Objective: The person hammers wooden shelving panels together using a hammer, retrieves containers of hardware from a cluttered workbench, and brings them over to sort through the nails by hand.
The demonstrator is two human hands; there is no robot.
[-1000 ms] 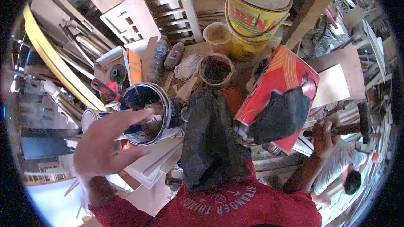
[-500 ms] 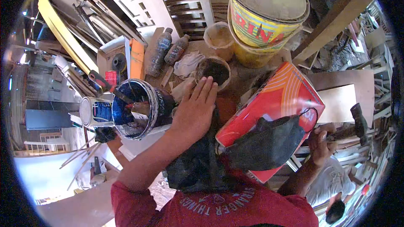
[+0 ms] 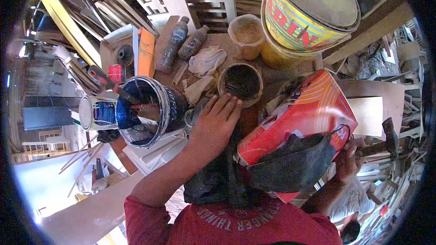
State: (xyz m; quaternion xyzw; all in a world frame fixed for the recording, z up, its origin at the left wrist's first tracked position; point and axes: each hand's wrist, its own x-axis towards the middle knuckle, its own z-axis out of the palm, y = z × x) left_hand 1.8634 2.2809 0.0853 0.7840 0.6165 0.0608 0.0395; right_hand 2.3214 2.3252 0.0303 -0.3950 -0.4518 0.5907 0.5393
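My left hand (image 3: 217,124) is stretched forward, fingers extended and close together, with nothing seen in it. Its fingertips overlap the near rim of a round tub (image 3: 240,83) with dark contents; whether they press on it I cannot tell. On the right, my right hand (image 3: 348,161) is closed around the handle of a hammer (image 3: 389,134), whose dark head points away to the right. Part of that hand is hidden behind a red and orange printed package (image 3: 295,113). A dark cloth mask (image 3: 293,161) with a thin loop covers the package's near side.
A paint-stained bucket (image 3: 168,109) holding tools stands left, beside a white-lidded can (image 3: 86,113). Behind are bottles (image 3: 175,43), a crumpled rag (image 3: 206,61), a cloudy tub (image 3: 247,36) and a large yellow pail (image 3: 306,27). Another person (image 3: 352,202) is at lower right.
The view has shifted slightly. My left hand has drawn back from over the tub's opening to its near rim. My right hand sits a little lower, still on the hammer.
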